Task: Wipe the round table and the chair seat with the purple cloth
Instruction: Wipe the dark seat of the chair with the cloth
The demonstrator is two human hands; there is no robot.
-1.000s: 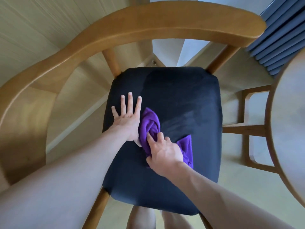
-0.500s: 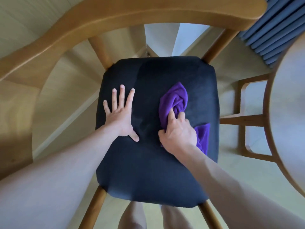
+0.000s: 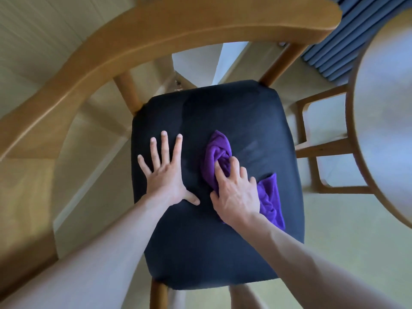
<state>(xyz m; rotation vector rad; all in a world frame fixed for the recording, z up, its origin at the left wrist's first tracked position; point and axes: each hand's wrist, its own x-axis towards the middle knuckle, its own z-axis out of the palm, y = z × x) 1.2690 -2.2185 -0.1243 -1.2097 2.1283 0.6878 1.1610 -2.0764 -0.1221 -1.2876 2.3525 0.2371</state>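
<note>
A black padded chair seat (image 3: 223, 253) fills the middle of the head view. The purple cloth (image 3: 217, 152) lies bunched on the seat's right half, with a flap (image 3: 270, 204) sticking out toward the right edge. My right hand (image 3: 236, 192) presses down on the cloth, fingers dug into its folds. My left hand (image 3: 166, 172) rests flat on the seat's left half with fingers spread, holding nothing. The round table (image 3: 383, 112) shows at the right edge, its pale top and wooden rim partly cut off.
The chair's curved wooden backrest (image 3: 178, 34) arches over the far side of the seat. The table's wooden legs and crossbars (image 3: 323, 150) stand just right of the seat. A blue pleated curtain (image 3: 330, 59) hangs at the upper right. Pale floor surrounds the chair.
My right hand swept the cloth from beside my left hand out to the seat's right half, then drew it back slightly nearer. My left hand stayed flat on the seat.
</note>
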